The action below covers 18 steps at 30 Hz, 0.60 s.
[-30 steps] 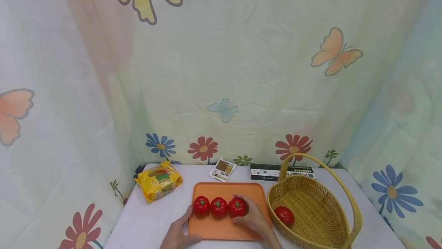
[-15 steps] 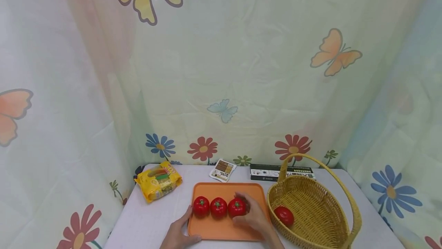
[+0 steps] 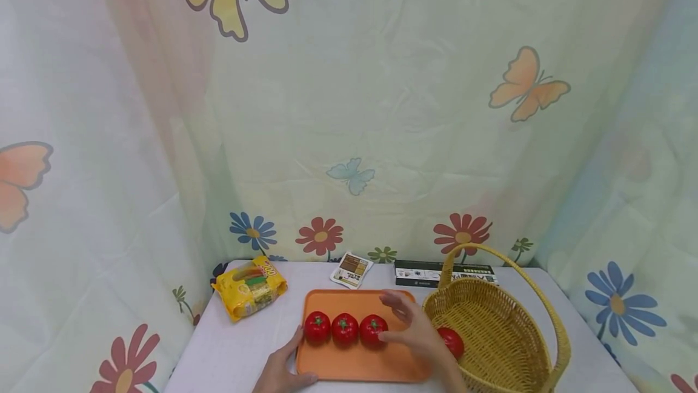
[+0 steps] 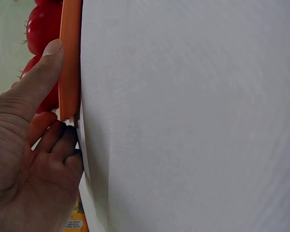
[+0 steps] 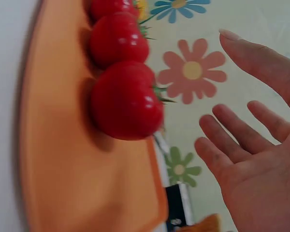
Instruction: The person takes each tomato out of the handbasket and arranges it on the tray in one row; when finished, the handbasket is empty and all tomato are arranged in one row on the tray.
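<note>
Three red tomatoes with green stems, a left one (image 3: 317,327), a middle one (image 3: 345,329) and a right one (image 3: 373,330), stand in a row on the orange tray (image 3: 349,369). My left hand (image 3: 280,369) holds the tray's near left corner, thumb (image 4: 48,63) along the front side and fingers by the left side. Over the tray's right part is my right hand (image 3: 411,329), fingers spread and holding nothing. In the right wrist view its palm (image 5: 266,188) faces the right tomato (image 5: 127,101), with a gap between them.
Right of the tray stands a yellow wicker basket (image 3: 491,326) with a tall arched handle and a red tomato (image 3: 451,342) inside. A yellow food packet (image 3: 251,287) lies at the left, a small white sachet (image 3: 351,270) and a black-and-white box (image 3: 417,273) at the back.
My right hand has let go of the right tomato, its fingers spreading as it moves off to the right. The left hand and the tomatoes have stayed in place.
</note>
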### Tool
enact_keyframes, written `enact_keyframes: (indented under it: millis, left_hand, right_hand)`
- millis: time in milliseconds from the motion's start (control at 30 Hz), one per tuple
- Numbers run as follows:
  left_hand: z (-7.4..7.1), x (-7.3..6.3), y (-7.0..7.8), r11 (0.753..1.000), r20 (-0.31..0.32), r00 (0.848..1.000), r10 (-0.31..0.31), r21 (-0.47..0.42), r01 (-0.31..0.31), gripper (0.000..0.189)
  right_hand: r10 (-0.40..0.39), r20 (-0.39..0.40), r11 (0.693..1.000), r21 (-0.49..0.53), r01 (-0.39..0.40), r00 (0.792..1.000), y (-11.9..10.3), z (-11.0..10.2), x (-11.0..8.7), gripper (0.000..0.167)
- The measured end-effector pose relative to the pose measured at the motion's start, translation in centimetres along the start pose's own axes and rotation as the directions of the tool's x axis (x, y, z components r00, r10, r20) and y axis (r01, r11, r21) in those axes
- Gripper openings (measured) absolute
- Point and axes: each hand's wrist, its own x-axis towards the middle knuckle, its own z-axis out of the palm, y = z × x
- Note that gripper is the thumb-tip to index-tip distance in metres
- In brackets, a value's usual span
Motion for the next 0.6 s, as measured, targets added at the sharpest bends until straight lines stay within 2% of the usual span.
enact_keyframes:
  millis: [133,333,467,600]
  left_hand:
    - [-0.1,0.0,-0.1,1.0,0.001,1.0,-0.002,0.002,0.002,0.115]
    - [-0.2,0.0,-0.1,1.0,-0.001,1.0,-0.015,-0.007,0.015,0.115]
    - [-0.1,0.1,-0.1,1.0,-0.006,1.0,-0.02,-0.017,0.02,0.116]
    - [0.0,0.1,0.0,1.0,-0.005,1.0,-0.009,-0.011,0.009,0.115]
  right_hand:
    - [-0.02,0.03,0.999,-0.031,0.021,0.999,-1.9,-1.3,-0.5,0.082]
    - [-0.089,0.071,0.99,-0.104,0.096,0.993,-3.8,-3.2,-1.0,0.08]
    - [-0.115,0.111,0.981,-0.141,0.13,0.987,-4.7,-4.5,-1.4,0.074]
    - [-0.133,0.168,0.979,-0.128,0.156,0.977,-4.9,-5.9,-1.8,0.069]
